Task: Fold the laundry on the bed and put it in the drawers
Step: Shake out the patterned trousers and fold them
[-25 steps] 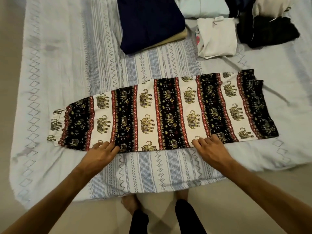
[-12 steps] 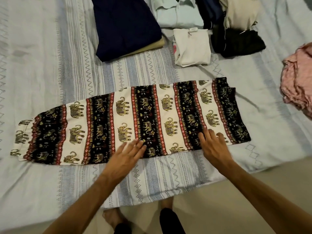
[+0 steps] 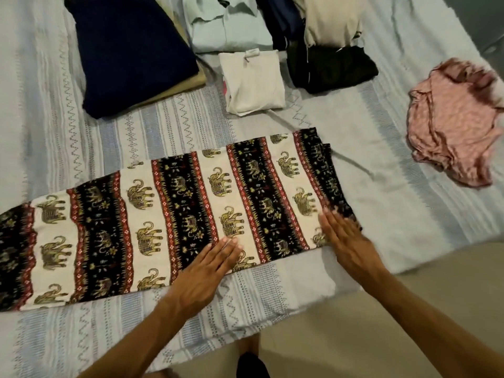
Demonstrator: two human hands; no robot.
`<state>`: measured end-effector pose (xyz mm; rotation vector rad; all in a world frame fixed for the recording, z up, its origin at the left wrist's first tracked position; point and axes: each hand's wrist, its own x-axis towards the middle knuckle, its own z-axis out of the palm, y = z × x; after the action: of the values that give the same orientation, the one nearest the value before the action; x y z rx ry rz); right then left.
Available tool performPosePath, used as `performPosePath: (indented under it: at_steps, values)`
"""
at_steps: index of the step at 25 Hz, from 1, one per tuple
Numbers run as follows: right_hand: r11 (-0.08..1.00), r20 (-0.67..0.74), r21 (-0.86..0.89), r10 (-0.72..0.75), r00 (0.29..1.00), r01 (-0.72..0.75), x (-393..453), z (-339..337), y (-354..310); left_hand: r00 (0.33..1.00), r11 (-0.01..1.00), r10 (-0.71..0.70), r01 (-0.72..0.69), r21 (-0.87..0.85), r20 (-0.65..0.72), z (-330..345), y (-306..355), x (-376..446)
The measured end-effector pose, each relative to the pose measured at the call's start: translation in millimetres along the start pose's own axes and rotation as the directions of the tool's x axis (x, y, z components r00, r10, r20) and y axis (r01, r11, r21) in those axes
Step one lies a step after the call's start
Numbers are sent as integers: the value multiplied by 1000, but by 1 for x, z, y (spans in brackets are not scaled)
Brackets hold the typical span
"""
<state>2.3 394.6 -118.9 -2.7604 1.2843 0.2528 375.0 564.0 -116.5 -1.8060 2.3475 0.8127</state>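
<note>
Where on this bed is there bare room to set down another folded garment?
Bare sheet left of the navy stack, and between the elephant trousers and the pink top. The far edge is crowded with folded piles.

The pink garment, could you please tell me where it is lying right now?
In the head view, the pink garment lies crumpled on the bed at the far right, beyond the elephant-print trousers and right of the black folded pile.

Elephant-print trousers (image 3: 174,219) are laid flat along the near edge of the bed (image 3: 381,165). The left hand (image 3: 207,266) and the right hand (image 3: 346,241) are pressed flat on them, fingers straight. Folded clothes (image 3: 253,77) are stacked beyond; a crumpled pink top (image 3: 452,124) is seen at the right.
</note>
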Motion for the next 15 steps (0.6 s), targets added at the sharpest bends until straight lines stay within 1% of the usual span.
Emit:
performPosePath:
  at_steps: [3, 4, 6, 7, 8, 10, 12, 13, 15]
  values:
    - [999, 82, -31, 25, 996, -23, -8, 2, 12, 998, 999, -23, 25, -46, 54, -13, 8, 1]
    - [999, 88, -30, 34, 996, -31, -4, -3, 13, 998, 997, -20, 24, -74, 55, -20, 10, 2]
    - [995, 23, 49, 82, 996, -83, 15, -31, 13, 999, 995, -33, 36, -98, 32, -37, 10, 7]
    - [979, -22, 137, 155, 988, -151, 29, -47, 13, 998, 991, -69, 69, -111, 1, -45, 4, 13]
    - [943, -54, 240, 249, 967, -230, 48, -60, 16, 992, 984, -122, 115, -138, -45, -54, -6, 21]
    - [824, -26, 437, 412, 911, -360, 96, -80, 24, 968, 966, -211, 185, -181, -138, -73, -34, 48]
    - [688, 64, 595, 474, 878, -415, 144, -90, 32, 943, 953, -263, 221, -209, -203, -96, -59, 87]
    - [626, 123, 642, 486, 865, -443, 165, -92, 34, 935, 949, -274, 225, -220, -226, -107, -68, 109]
    - [553, 216, 669, 494, 842, -496, 196, -87, 43, 932, 942, -276, 214, -259, -233, -124, -78, 150]
